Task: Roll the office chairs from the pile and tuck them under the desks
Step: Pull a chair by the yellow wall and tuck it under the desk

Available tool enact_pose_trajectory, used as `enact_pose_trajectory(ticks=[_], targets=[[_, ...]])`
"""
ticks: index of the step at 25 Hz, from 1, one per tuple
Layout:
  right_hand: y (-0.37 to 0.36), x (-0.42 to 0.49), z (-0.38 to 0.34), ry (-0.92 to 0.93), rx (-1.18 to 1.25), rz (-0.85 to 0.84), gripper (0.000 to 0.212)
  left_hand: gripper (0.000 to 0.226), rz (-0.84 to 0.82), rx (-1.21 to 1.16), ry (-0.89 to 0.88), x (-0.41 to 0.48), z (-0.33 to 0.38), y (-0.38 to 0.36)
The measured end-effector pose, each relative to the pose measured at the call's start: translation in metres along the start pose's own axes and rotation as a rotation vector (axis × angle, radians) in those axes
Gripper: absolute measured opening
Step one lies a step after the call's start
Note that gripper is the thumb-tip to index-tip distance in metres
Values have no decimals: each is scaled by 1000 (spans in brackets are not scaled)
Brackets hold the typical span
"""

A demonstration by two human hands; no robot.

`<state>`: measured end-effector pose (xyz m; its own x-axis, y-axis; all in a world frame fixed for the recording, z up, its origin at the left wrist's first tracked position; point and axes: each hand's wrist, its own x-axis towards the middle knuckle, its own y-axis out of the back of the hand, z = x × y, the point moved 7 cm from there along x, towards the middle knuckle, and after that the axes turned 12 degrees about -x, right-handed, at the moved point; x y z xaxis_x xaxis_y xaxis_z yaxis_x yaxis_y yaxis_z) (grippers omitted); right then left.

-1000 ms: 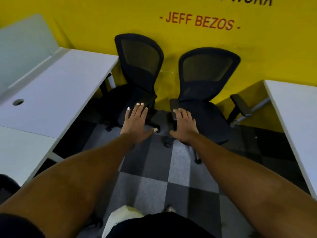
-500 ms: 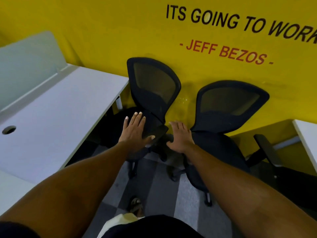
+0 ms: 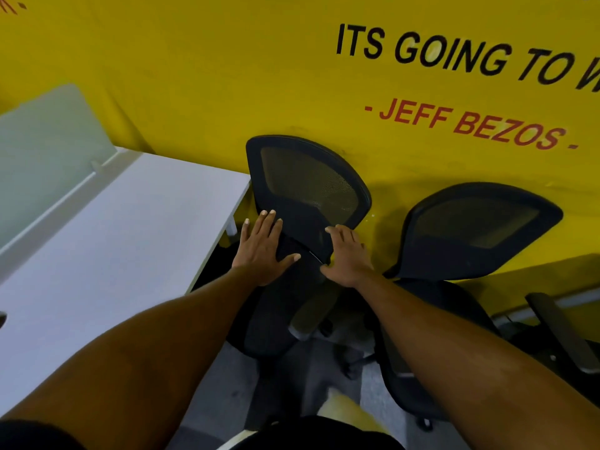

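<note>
At twelve o'clock your left hand [image 3: 263, 245] and right hand [image 3: 349, 253], fingers straight, press the mesh office chair [image 3: 308, 183] at its stiff lower backrest, a firm hold for what should be an easy roll.

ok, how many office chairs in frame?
2. Left chair beside the white desk, left hand and right hand on its backrest; right chair against the yellow wall. An armrest at the right edge may be a third's.

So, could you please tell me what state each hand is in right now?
Left hand: open, fingers spread flat on the left chair, low on its backrest.
Right hand: open, resting on that backrest's right edge.
</note>
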<state>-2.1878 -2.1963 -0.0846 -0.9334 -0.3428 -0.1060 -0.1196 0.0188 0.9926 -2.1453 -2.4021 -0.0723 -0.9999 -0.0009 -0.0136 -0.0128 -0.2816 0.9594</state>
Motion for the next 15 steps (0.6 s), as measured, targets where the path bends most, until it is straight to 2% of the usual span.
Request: enact_pose_trajectory(ticks=[6, 11, 15], targets=[[16, 92, 26, -1, -3, 36, 99, 100, -35, -30, 47, 66, -17, -18], [30, 166, 68, -123, -13, 92, 106, 96, 24, -101, 47, 128, -16, -17], [20, 217, 99, -188, 130, -18, 105, 90, 112, -172, 6, 169, -1, -16]])
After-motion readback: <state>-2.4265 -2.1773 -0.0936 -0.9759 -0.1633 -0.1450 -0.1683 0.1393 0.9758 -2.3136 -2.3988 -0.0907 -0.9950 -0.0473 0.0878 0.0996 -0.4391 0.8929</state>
